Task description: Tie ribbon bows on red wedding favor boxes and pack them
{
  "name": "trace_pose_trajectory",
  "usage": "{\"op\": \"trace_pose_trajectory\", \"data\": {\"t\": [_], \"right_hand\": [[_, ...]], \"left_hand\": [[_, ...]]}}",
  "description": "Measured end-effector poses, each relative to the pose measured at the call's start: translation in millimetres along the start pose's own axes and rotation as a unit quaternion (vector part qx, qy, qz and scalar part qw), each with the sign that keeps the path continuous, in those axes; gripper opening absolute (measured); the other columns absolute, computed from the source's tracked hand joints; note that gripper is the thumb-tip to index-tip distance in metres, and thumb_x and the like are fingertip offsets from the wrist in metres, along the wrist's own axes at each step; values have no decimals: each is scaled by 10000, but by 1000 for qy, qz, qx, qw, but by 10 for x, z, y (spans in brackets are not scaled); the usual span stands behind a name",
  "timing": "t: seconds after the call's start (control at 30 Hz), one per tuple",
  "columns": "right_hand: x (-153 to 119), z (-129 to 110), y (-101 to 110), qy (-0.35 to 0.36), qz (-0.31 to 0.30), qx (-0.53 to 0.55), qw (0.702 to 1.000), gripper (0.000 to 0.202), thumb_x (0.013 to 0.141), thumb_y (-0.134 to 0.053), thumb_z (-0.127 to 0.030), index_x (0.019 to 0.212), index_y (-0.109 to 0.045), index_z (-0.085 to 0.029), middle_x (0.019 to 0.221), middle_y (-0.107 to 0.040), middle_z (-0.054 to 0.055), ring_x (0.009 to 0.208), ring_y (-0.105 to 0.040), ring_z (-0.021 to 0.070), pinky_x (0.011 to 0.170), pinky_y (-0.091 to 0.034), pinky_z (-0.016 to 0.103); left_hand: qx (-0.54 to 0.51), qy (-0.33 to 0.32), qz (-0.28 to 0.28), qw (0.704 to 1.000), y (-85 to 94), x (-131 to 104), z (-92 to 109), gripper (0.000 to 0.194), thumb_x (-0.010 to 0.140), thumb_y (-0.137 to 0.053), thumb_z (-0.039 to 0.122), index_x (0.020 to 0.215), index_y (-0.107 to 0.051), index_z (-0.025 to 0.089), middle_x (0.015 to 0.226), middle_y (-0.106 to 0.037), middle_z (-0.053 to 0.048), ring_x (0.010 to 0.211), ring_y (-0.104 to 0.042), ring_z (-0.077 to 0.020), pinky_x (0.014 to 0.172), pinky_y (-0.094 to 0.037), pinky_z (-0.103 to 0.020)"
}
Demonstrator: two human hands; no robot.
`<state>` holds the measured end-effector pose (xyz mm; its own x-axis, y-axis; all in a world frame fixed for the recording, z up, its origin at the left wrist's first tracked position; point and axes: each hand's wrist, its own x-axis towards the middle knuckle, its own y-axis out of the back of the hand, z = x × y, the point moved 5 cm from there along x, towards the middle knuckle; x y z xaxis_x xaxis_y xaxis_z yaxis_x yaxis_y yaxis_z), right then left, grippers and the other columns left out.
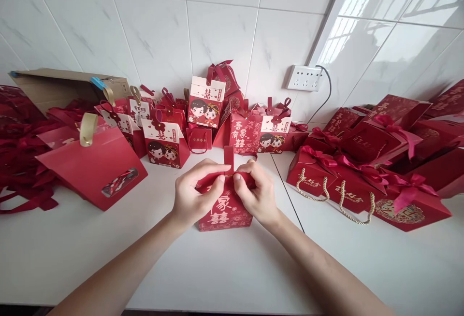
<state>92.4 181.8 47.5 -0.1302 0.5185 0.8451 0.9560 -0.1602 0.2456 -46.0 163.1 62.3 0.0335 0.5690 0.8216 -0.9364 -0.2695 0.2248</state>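
Observation:
A red gift box (225, 217) with white lettering stands upright on the white table (217, 272), in front of me. A red ribbon loop (228, 156) rises from its top. My left hand (199, 191) pinches the box's top edge on the left of the loop, thumb in front and fingers behind. On the other side my right hand (258, 191) pinches the same edge, its thumb close to the left thumb. Between the thumbs a small gold-coloured bit shows at the loop's base. The fingers cover much of the box's top.
Behind stand several small boxes with cartoon couples (164, 148). At left are a larger red box (96, 161), a ribbon pile (21, 161) and a cardboard carton (68, 81). Red boxes with rope handles (353, 188) crowd the right. A socket (304, 78) with a cable is on the wall.

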Motion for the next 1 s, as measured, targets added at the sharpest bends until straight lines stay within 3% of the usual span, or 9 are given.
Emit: {"op": "trace_pose_trajectory", "data": {"t": [0.2,0.6,0.8,1.0], "right_hand": [[-1,-9,12,8,2,-12,1000,122,852,-504,-169,744,-475,-218,655,-511,-22,571,-481,115,530,-407,252],[-4,-13,9,15,3,-3,1000,112,853,-509,-168,759,-479,-219,659,-510,-19,587,-494,122,540,-412,259],[-3,-17,12,20,-2,-6,1000,106,854,-509,-166,764,-479,-215,656,-497,-21,571,-474,114,527,-397,252],[-6,-19,11,14,-2,-14,1000,105,859,-497,-181,760,-487,-217,659,-517,-17,578,-483,121,530,-403,259]], "left_hand": [[25,-35,9,999,-10,-3,49,162,825,-575,109,908,-691,185,859,-711,-30,795,-663,-142,710,-557,-244],[44,-32,7,998,-18,-13,14,104,835,-573,142,879,-658,184,823,-693,-26,767,-656,-137,702,-555,-240],[83,-40,11,996,3,-28,-12,252,813,-603,144,1053,-658,199,996,-731,-22,876,-692,-154,797,-571,-230],[90,-44,17,995,-2,-25,-3,175,834,-580,164,970,-684,199,938,-738,-22,842,-696,-156,765,-582,-240]]}}
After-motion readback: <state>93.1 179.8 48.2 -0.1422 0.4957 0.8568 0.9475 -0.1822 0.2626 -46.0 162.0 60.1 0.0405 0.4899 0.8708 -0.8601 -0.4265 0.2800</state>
